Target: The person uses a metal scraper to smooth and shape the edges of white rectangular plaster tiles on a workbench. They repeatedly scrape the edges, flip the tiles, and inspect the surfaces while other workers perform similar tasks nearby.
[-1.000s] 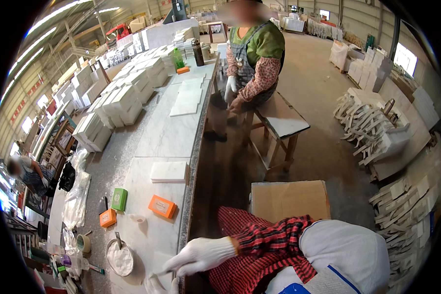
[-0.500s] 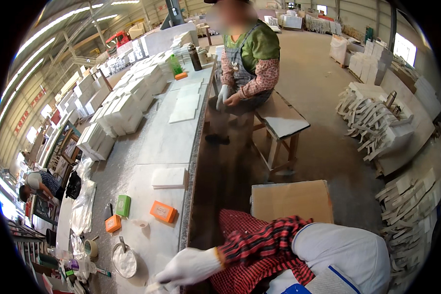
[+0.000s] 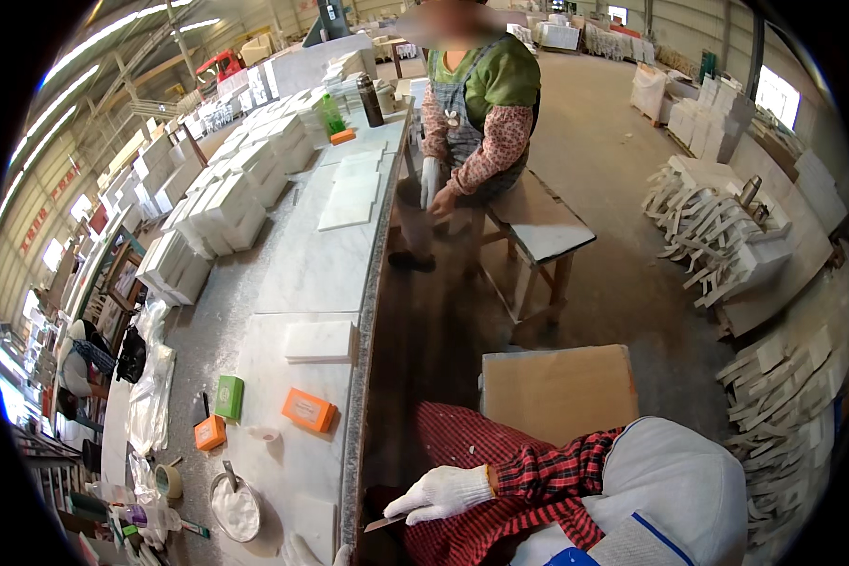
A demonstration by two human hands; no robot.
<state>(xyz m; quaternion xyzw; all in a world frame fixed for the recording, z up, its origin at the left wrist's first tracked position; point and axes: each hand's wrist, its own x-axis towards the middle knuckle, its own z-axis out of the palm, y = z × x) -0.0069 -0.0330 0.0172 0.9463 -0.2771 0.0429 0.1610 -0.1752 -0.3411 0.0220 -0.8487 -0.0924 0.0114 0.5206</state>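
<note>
My right hand (image 3: 441, 494), in a white knit glove and a red-black checked sleeve, is closed on a putty knife (image 3: 384, 523). Its thin flat blade points left, beyond the table edge and above my checked clothing. At the bottom edge shows part of my left hand (image 3: 302, 550), also gloved, fingers apart at the near end of a white stone tile (image 3: 311, 521) lying on the table; the rest of it is cut off. Left of the tile stands a metal bowl (image 3: 237, 509) of white paste with a handle sticking out.
On the stone table (image 3: 283, 453) lie orange boxes (image 3: 309, 409), a green box (image 3: 228, 396), a tape roll (image 3: 169, 481) and stacked white tiles (image 3: 319, 341). Rows of white blocks (image 3: 226, 208) stand farther off. A co-worker (image 3: 486, 104) sits beyond, near a stool (image 3: 538, 222). A carton (image 3: 557, 391) is nearby.
My right hand has swung from over the table to the right, past its edge, with the putty knife. Fingers of my left hand now show at the bottom. The co-worker's hands have shifted slightly.
</note>
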